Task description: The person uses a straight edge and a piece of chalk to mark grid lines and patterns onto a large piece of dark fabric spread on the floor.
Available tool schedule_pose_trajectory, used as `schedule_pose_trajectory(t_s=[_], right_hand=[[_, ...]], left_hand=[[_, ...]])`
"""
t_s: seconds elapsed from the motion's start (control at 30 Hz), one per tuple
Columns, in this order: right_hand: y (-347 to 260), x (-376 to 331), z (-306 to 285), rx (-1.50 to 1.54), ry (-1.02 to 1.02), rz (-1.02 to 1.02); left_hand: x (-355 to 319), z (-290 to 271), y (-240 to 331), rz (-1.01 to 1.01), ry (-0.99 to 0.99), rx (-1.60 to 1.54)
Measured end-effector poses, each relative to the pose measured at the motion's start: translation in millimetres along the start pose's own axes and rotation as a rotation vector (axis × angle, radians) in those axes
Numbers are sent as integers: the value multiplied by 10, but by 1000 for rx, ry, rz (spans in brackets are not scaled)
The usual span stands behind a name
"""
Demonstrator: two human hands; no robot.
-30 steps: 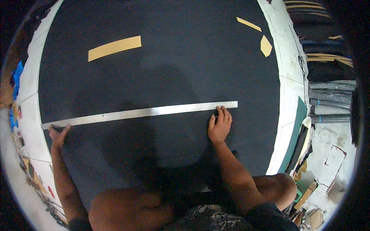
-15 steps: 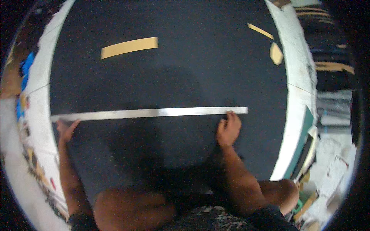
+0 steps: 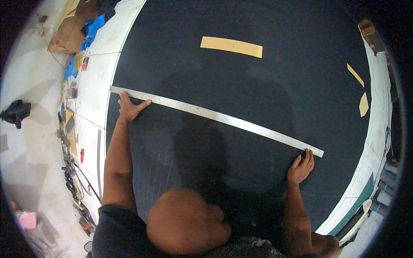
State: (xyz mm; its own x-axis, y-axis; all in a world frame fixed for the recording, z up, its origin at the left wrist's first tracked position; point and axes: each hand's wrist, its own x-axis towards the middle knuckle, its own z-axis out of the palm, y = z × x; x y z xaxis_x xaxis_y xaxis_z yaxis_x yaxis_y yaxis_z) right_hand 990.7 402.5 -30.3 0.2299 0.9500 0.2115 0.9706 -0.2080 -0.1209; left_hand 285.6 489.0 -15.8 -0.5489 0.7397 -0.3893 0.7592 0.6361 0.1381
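Note:
A long metal ruler (image 3: 223, 118) lies slantwise across black fabric (image 3: 275, 86), its left end by the fabric's left edge and its right end nearer to me. Close to the left end, my left hand (image 3: 129, 108) is spread wide, with thumb and fingertips touching the ruler's near edge. My right hand (image 3: 301, 168) lies open near the other end, its fingertips resting on the ruler and the thumb apart. Neither hand wraps around the ruler. Faint pale lines mark the fabric between my left forearm and my bent knee (image 3: 185, 223).
A tan card strip (image 3: 232, 46) lies on the fabric beyond the ruler. Two smaller tan pieces, one thin (image 3: 355, 75) and one angular (image 3: 364, 105), sit near the right edge. White table surface (image 3: 92, 103) borders the left side, with blue cloth (image 3: 92, 32) and assorted tools beyond.
In the picture, the ruler has gone from nearly level to sloping down rightward. The whole view has shifted too, so the card pieces and both hands appear farther right.

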Motion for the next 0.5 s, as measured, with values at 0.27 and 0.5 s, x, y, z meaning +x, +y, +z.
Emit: schedule_pose_trajectory(t_s=[0.27,0.5], right_hand=[[133,7,46,-13,20,-39],[104,-22,76,-14,20,-37]], left_hand=[[-15,47,78,-19,12,-4],[21,34,23,-26,3,12]])
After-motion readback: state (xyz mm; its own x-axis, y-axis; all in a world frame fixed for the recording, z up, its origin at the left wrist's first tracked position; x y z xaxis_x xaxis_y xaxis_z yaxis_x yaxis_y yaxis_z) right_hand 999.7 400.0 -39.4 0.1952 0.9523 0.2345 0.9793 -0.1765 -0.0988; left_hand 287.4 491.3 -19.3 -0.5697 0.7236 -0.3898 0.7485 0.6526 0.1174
